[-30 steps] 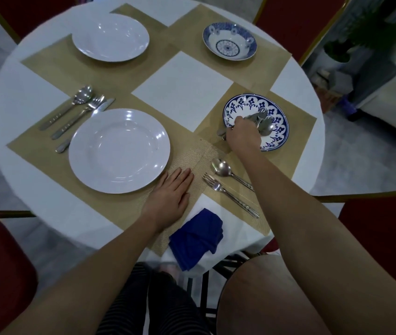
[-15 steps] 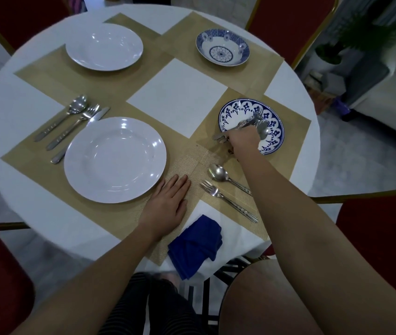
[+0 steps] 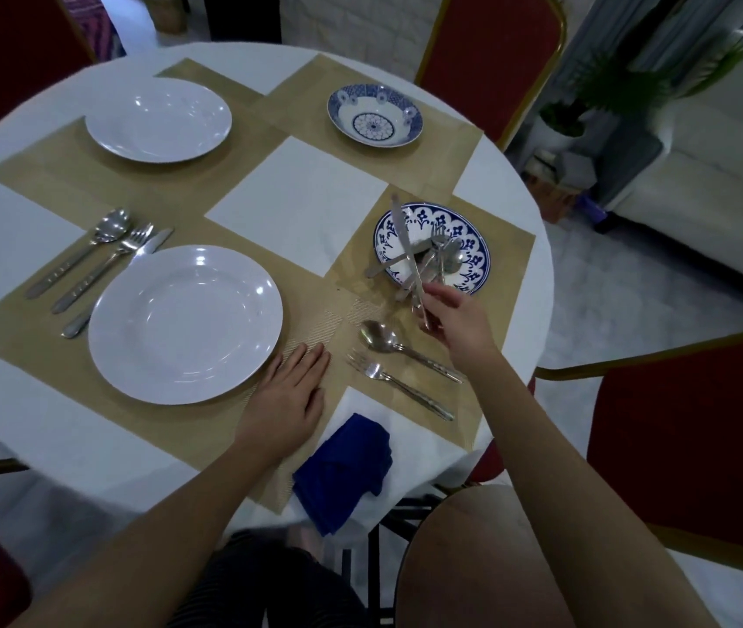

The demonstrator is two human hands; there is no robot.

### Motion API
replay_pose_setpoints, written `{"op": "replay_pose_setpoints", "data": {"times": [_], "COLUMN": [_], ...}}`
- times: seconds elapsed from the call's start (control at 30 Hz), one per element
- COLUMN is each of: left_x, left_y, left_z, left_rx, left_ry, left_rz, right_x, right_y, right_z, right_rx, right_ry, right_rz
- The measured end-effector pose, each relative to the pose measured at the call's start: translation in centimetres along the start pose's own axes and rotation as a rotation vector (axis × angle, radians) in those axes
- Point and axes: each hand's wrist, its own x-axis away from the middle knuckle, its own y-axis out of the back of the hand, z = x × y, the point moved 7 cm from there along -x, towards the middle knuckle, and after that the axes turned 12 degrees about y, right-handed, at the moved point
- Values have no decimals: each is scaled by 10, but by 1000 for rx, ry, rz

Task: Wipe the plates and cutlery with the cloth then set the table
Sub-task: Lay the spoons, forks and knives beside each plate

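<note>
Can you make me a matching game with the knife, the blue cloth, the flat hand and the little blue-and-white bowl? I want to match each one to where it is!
Things:
1. knife
2. blue cloth
3. left hand
4. patterned bowl

Places:
A. flat on the placemat, beside the big white plate
B. far side of the table
C. held by the right hand, over the patterned plate
D. near edge of the table

Pairs: 1-C, 2-D, 3-A, 4-B

- Bare tabletop (image 3: 297,206) at the centre: open room.
- Right grip (image 3: 455,315), pinching a knife (image 3: 406,247), blocks the near way to the cutlery-heaped patterned plate (image 3: 478,265).
- Spoon (image 3: 378,337) and fork (image 3: 374,370) fill the mat (image 3: 503,265) beneath it.
- Left grip (image 3: 288,396) lies flat between white plate (image 3: 184,324) and cloth (image 3: 342,464).
</note>
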Motion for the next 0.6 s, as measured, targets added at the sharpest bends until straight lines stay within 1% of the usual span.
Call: {"op": "replay_pose_setpoints", "data": {"times": [0.1,0.23,0.4,0.5,0.6], "left_x": [-1,-1,-1,-1,-1], "left_y": [-1,-2,-2,-2,-2], "left_z": [0,1,0,0,0], "left_rx": [0,11,15,8,-3], "left_ry": [-4,-5,-6,-4,-5], "left_rz": [3,11,2,3,3], "right_x": [8,14,8,3,0], "right_y": [31,59,80,82,79], "right_z": [-18,-33,-43,-48,-47], "right_rx": [88,357,586,608,679], "right_ry": [13,57,112,101,134], "right_rz": [83,160,141,90,72]}}
